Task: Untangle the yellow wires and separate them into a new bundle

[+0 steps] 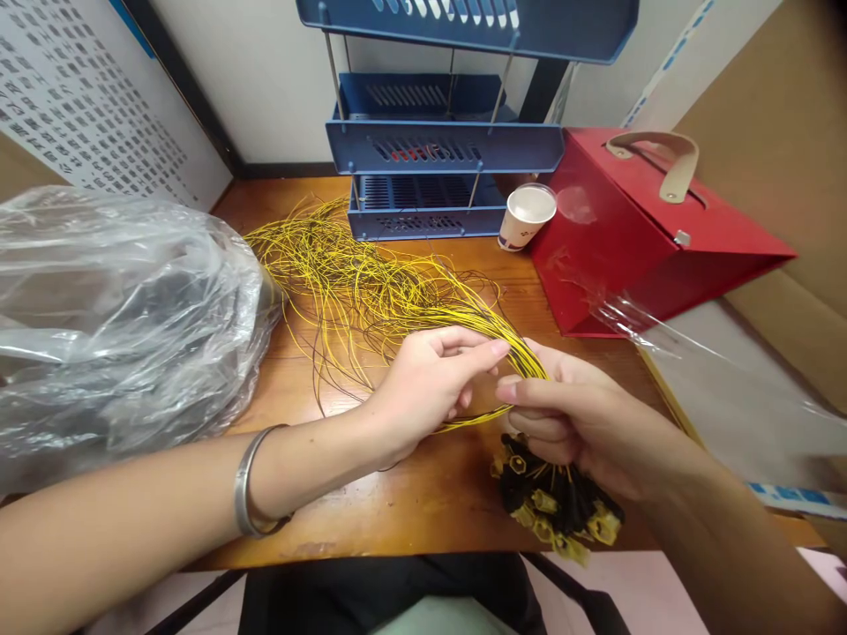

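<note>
A thick bundle of thin yellow and black wires runs across the table and bends into my hands. My right hand is closed around the bundle. Just below its fingers hang the wire ends, a cluster of black pieces with translucent yellowish tips. My left hand, a metal bangle on its wrist, pinches the wires between thumb and fingers close to the right hand. A few yellow strands loop underneath the left hand. Farther back, the wires spread into a loose tangle.
A clear plastic bag fills the left side, touching the tangle. Behind stands a blue tiered rack. A paper cup sits beside a red box with a strap handle. Clear plastic film stretches across the right. The wooden table's front edge is near me.
</note>
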`<state>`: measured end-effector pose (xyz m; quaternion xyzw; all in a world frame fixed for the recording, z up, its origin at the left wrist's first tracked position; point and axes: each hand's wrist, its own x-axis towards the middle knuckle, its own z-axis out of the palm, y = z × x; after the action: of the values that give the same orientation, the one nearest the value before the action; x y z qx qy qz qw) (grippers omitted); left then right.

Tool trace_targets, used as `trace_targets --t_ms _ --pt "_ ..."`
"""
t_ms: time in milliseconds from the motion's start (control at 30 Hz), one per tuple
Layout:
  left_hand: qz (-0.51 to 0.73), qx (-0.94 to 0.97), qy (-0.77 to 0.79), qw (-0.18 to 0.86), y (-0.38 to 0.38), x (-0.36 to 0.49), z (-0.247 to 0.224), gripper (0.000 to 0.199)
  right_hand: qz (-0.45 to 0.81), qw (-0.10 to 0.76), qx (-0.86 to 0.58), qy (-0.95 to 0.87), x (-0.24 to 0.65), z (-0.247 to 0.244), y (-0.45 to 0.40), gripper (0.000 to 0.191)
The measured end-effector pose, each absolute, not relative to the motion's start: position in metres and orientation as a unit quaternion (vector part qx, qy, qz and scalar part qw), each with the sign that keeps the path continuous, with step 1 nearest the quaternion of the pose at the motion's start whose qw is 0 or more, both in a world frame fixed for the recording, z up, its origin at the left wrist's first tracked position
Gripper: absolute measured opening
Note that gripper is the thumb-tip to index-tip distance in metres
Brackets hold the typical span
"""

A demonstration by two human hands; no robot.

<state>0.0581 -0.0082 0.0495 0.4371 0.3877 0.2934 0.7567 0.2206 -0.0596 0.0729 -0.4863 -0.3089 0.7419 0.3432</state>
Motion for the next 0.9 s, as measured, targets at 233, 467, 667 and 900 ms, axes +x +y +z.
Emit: trace_targets --t_ms 233,467,667,900 --pt "0.301 0.445 0.381 0.753 -0.0093 0.0544 0.0494 0.026 0.755 0.34 -0.469 -0.307 0.222 0.0729 -0.0583 0.026" --pt "0.298 0.438 0.383 0.757 -0.0086 0.0541 0.0492 0.024 0.769 0.342 -0.455 -0.292 0.2233 0.0736 -0.0576 0.028" --pt "0.287 0.444 0.385 0.757 -0.0091 0.0561 0.0443 0.027 0.773 0.342 -0.454 -0.28 0.2254 0.071 -0.0573 0.029" --pt "0.35 0.407 0.353 0.766 -0.0111 0.0539 0.0419 0.015 0.754 0.37 -0.485 -0.244 0.225 0.0681 -0.0544 0.034"
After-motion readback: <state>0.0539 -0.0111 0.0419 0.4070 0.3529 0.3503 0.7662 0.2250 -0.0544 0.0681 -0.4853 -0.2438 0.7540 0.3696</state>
